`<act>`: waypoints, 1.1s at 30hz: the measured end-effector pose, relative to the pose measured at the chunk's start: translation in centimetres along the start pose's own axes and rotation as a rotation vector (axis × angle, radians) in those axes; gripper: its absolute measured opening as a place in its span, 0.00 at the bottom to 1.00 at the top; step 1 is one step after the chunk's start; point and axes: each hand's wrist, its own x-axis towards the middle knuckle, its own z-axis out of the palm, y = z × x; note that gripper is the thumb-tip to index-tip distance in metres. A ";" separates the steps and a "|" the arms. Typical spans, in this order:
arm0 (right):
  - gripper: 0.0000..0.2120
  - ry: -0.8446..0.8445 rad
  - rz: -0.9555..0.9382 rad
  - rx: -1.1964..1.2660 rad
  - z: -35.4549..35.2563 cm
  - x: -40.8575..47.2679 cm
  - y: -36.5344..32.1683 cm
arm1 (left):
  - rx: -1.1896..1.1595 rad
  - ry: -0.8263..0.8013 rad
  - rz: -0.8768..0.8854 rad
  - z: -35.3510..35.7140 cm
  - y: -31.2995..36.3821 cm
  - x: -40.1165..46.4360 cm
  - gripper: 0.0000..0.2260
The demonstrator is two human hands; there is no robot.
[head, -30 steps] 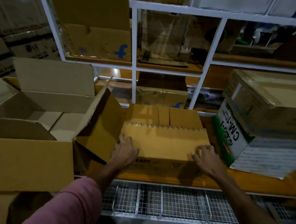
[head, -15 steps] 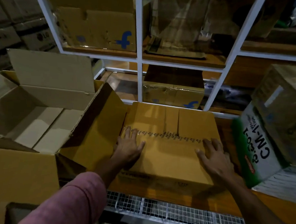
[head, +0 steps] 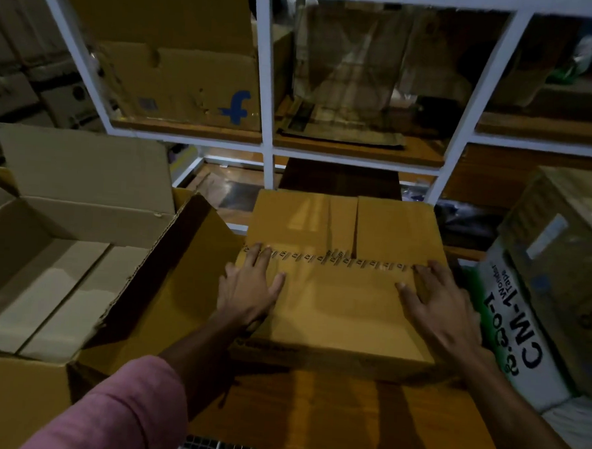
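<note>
left hand (head: 250,290): palm down, fingers straight, spread | right hand (head: 437,307): palm down, fingers straight, spread | both arms reach forward

Brown cardboard box (head: 338,312). Lies flat on the wooden shelf (head: 312,417), near the front edge. Top flaps shut. Strip of tape (head: 347,261) with black letters across the top.

Light: dim, warm; your box (head: 338,305) top is brightest.
Shadows: heavy on the shelf (head: 346,415) before it.
Edges: bent, dark.
Blur: slight overall.
</note>
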 end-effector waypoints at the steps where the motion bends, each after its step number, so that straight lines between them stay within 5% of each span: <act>1: 0.39 0.046 -0.017 0.003 -1.1 0.5 -0.2 | -0.003 0.037 0.007 -1.0 0.5 0.2 0.32; 14: 0.36 0.475 -0.124 0.100 -12.6 -2.8 -4.8 | 0.009 0.509 0.148 -13.6 4.2 -0.7 0.32; 33: 0.38 0.610 -0.362 0.101 -18.1 -1.8 -24.4 | 0.033 0.804 0.048 -30.6 -7.3 -2.4 0.32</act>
